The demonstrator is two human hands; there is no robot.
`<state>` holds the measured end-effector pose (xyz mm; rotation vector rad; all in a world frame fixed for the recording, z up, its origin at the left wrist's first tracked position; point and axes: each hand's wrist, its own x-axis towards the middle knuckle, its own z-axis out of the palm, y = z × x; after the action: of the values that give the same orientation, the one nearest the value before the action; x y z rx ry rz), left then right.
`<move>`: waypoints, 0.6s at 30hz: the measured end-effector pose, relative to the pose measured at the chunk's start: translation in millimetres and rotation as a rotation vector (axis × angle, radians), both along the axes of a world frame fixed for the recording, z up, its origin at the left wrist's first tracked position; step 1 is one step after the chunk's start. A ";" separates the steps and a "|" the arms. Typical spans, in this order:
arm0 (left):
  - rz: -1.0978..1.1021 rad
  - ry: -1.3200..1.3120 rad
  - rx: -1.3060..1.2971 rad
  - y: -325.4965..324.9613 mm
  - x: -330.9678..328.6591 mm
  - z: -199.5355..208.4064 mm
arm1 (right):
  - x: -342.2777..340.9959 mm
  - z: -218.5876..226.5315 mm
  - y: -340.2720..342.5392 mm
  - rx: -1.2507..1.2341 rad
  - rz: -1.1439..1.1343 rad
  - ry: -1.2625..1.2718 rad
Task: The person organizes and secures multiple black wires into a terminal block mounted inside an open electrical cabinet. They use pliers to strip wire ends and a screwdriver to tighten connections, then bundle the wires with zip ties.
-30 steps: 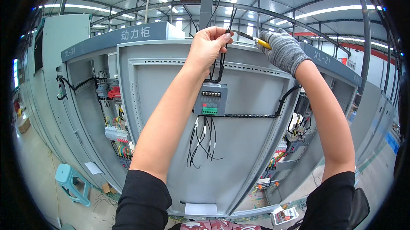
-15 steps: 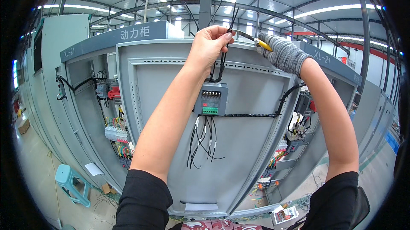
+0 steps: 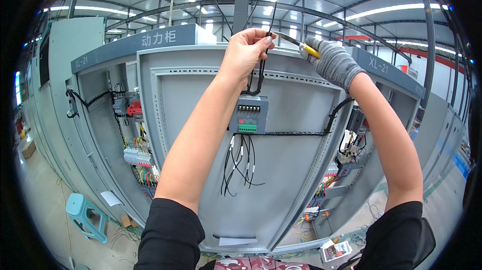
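My bare left hand (image 3: 247, 51) is raised in front of the top edge of a grey cabinet door (image 3: 201, 114). Its thumb and fingers pinch a thin black wire (image 3: 271, 21) that sticks up above them. My right hand (image 3: 337, 64), in a grey knitted glove, is closed around yellow-handled pliers (image 3: 311, 50). The dark jaws of the pliers point left and reach the wire beside my left fingertips; whether they are closed on it is too small to tell. Below, the black wires run down to a grey meter-like module (image 3: 252, 115) with a green terminal block.
Loose black wires (image 3: 240, 164) with white sleeves hang below the module. Open cabinets with wired breakers (image 3: 137, 157) stand left and right behind the door. On the floor are a light-blue plastic stool (image 3: 83, 212) at left and a small white box (image 3: 336, 251) at lower right.
Fewer wires now rise from my left fingers; other black strands stand apart, leaning to the left. My right hand and the pliers have shifted slightly, while my left hand stays almost in place.
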<state>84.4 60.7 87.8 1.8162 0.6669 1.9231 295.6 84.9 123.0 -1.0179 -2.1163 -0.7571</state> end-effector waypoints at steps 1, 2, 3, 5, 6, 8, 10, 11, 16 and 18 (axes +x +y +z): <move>0.005 -0.002 -0.007 -1.6 0.4 -0.6 | 2.4 1.4 -2.6 -0.001 -0.023 -0.005; 0.009 -0.004 -0.014 -2.9 0.6 -0.5 | 2.4 2.3 -6.0 0.038 -0.069 -0.014; 0.019 -0.001 -0.013 -3.6 1.2 -0.4 | 2.2 2.1 -10.1 0.075 -0.115 -0.023; 0.039 0.005 -0.013 -4.5 1.8 -0.4 | 1.2 3.0 -14.8 0.118 -0.165 -0.042; 0.027 0.005 -0.010 -4.5 2.4 -0.5 | 1.8 3.7 -14.2 0.090 -0.166 -0.049; 0.002 0.004 -0.005 -4.3 3.3 -0.9 | 2.6 6.9 -11.4 0.034 -0.169 -0.064; 0.003 0.007 -0.007 -2.6 2.2 -1.0 | 0.5 7.9 -10.4 0.009 -0.166 -0.089; 0.005 0.008 -0.008 -2.1 1.8 -1.0 | -0.9 7.0 -12.3 0.007 -0.167 -0.095; -0.007 0.012 0.001 -2.6 1.2 -1.0 | -1.8 6.8 -11.6 0.021 -0.174 -0.095; -0.013 0.014 0.006 -2.5 1.1 -1.2 | -2.8 6.3 -13.4 0.032 -0.167 -0.089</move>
<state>85.4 58.1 86.7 1.8343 0.6533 1.9076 292.8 71.4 129.2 -1.1738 -2.1056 -0.9295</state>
